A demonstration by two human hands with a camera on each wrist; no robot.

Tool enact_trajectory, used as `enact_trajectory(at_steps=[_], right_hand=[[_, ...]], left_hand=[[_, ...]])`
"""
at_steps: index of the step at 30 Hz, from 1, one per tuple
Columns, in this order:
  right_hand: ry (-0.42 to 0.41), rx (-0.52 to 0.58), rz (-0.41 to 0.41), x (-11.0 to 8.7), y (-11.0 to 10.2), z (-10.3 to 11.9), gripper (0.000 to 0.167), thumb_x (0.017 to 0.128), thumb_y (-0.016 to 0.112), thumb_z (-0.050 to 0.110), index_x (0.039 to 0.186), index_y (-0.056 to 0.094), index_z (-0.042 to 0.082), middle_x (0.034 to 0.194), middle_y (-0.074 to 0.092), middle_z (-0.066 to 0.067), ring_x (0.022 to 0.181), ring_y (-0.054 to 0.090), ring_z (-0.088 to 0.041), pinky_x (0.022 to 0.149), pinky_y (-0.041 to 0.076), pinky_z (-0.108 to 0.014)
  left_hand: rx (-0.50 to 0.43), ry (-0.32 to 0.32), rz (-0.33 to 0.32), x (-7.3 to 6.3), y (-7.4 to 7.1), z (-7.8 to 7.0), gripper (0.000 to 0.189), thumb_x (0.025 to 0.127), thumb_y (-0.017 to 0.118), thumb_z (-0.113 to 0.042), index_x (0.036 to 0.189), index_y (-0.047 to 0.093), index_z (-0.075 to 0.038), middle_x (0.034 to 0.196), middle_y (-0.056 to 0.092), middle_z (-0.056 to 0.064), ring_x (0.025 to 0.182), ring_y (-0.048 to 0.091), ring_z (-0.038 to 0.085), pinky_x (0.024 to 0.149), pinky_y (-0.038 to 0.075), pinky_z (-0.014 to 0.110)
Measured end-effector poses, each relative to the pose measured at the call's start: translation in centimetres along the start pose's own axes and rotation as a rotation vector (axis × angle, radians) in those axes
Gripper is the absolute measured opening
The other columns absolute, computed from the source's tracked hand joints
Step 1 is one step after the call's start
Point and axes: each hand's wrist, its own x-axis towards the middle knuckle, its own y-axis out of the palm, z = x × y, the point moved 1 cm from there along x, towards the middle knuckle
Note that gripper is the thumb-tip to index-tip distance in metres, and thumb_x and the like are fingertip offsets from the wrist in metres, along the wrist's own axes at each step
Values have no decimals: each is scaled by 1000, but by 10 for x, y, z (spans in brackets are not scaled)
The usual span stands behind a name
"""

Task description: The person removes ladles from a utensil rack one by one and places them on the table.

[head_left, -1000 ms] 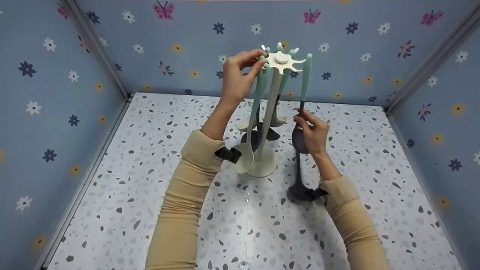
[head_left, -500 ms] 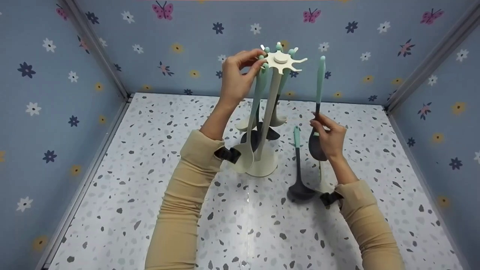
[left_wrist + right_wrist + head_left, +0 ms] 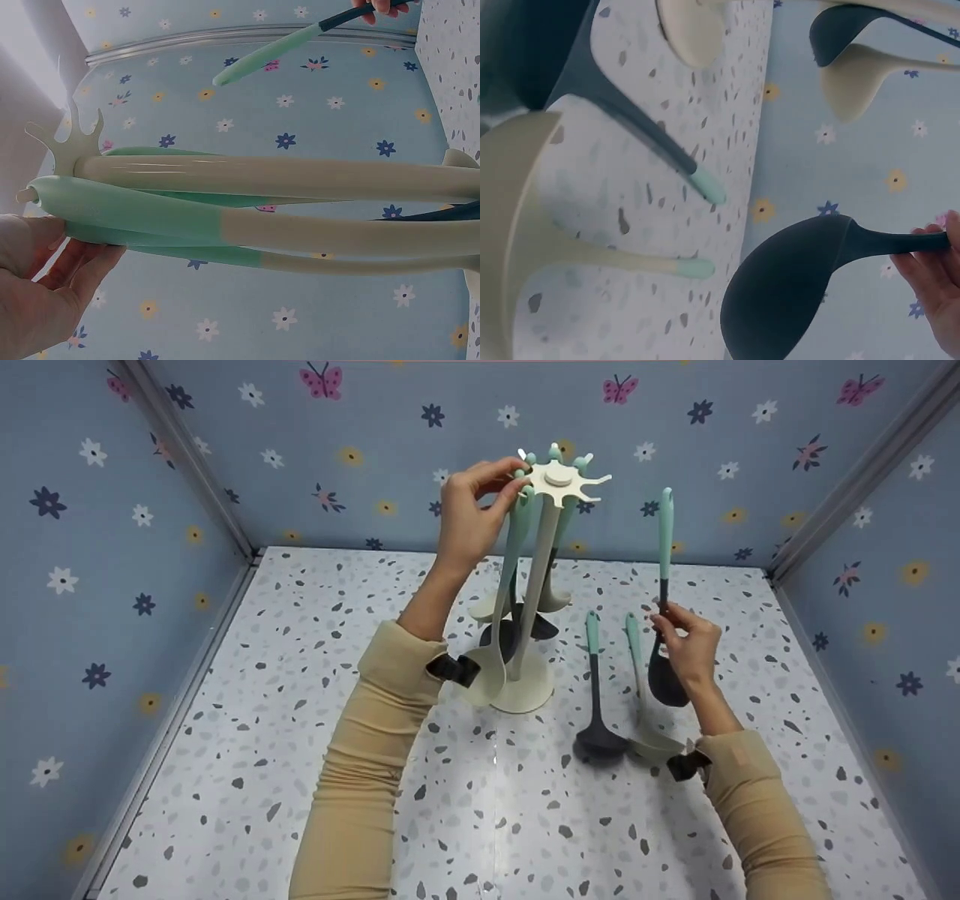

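Observation:
A cream utensil stand (image 3: pixel 538 577) holds several hanging spoons and ladles with mint handles. My left hand (image 3: pixel 474 514) pinches its hooked top at the left, beside two hanging handles; in the left wrist view, the fingers (image 3: pixel 97 268) lie along the mint handles. The cream ladle (image 3: pixel 491 671) hangs nearest me. Out to the right, my right hand (image 3: pixel 691 651) grips a black spoon (image 3: pixel 667 684) by its dark neck, mint handle up and bowl down. That spoon is off the stand, and its bowl (image 3: pixel 784 289) shows fully in the right wrist view.
On the speckled table (image 3: pixel 420 825), a black ladle (image 3: pixel 600 741) and a cream ladle (image 3: pixel 651 741) lie side by side right of the stand, handles pointing away from me. Patterned panels (image 3: pixel 420 442) enclose the back and both sides.
My right hand has carried the black spoon off the stand's right hook, rightward and slightly lower and nearer. The cream ladle on the table has come into fuller view. My left hand keeps its place.

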Motion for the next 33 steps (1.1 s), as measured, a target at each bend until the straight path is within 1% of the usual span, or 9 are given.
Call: enact_trajectory(at_steps=[4,9,13,15,17,21,23,29,33], right_hand=[[75,-43,11,-2,-7,-12,17,79,65,3,94,67,-4,77,66,-16,60,57,0,54,46,-10],[180,-125,34,-6,-14,-24,19,80,64,5,98,66,-3,82,66,-17,60,54,6,53,45,-8],[248,-191,55,-9,-20,-34,22,81,64,6,100,65,-4,83,65,-18,59,53,6,52,43,-6],[268,-231,69,-10,-23,-39,21,82,63,7,100,65,-4,82,65,-19,59,54,2,52,42,-6],[279,-264,84,-12,-26,-44,21,82,63,8,99,65,-5,81,65,-19,60,57,-6,51,41,-6],[311,-300,114,-16,-30,-51,22,82,63,6,100,64,-7,82,64,-21,67,63,-24,50,40,-6],[348,-304,138,-18,-33,-54,24,83,62,5,103,62,-8,84,64,-23,68,63,-27,49,40,-6],[458,-333,213,-22,-39,-63,29,83,61,5,108,59,-10,87,63,-25,59,60,-11,47,42,-9],[474,-373,247,-24,-41,-66,28,83,61,5,105,60,-11,86,63,-26,55,59,-10,45,41,-11]], left_hand=[[-9,-16,5,0,0,0,17,84,60,-10,94,67,2,86,62,9,78,58,14,65,50,24],[-11,-13,1,0,0,-2,17,84,60,-8,94,66,4,85,61,11,77,58,15,65,50,24],[-13,-39,4,-2,-2,-16,17,84,59,-3,95,64,8,87,61,15,78,58,18,68,50,25],[-12,-56,3,-4,-2,-25,16,84,59,-1,95,64,9,87,61,16,79,58,19,69,50,25],[-8,-64,3,-6,-3,-30,16,84,59,-1,95,64,9,88,61,16,79,58,19,69,50,24],[2,-53,7,-6,-4,-31,16,84,59,-1,95,64,10,87,61,16,79,58,20,69,50,24],[7,-42,12,-7,-4,-32,16,84,58,-1,95,63,11,88,61,17,79,58,20,69,49,24],[4,-50,13,-7,-4,-33,17,84,58,-1,96,63,10,88,61,17,79,58,20,69,49,23],[1,-50,13,-7,-4,-32,17,84,58,-1,96,63,10,88,61,16,79,57,19,69,49,24]])
